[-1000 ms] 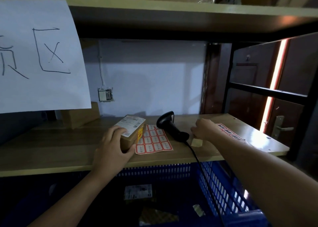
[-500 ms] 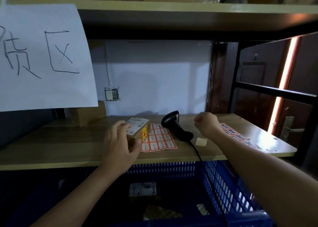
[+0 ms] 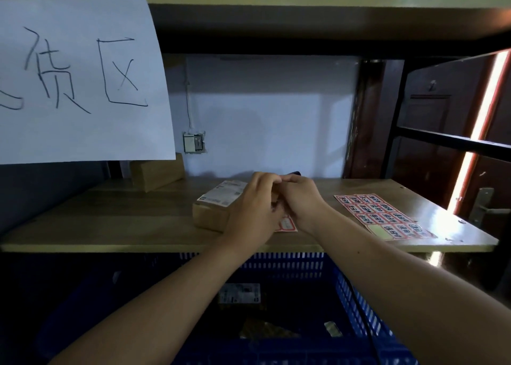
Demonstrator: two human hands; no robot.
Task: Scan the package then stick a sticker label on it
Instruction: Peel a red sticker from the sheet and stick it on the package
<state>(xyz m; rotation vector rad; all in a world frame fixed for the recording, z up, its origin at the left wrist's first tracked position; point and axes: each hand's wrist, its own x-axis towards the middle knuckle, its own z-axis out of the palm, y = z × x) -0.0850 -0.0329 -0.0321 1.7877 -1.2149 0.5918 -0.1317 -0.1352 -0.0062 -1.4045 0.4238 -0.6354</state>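
Note:
A small brown cardboard package (image 3: 213, 212) with a white shipping label on top lies on the wooden shelf (image 3: 110, 221). My left hand (image 3: 253, 212) covers the package's right end, fingers curled. My right hand (image 3: 302, 203) meets it from the right, and the fingertips of both hands touch above the package. Whatever is between the fingers is hidden. A corner of a red-and-white sticker sheet (image 3: 287, 224) shows under my hands. Only the dark tip of the scanner (image 3: 293, 173) shows behind them.
A second red sticker sheet (image 3: 380, 215) with one blank spot lies at the right of the shelf. A cardboard box (image 3: 157, 175) stands at the back left under a hanging paper sign (image 3: 80, 80). Below the shelf is a blue basket (image 3: 287, 265) holding parcels, with the scanner cable crossing it.
My right hand has moved left from the right sticker sheet to meet my left hand over the package. The left hand has shifted to the package's right end. The scanner is now mostly hidden.

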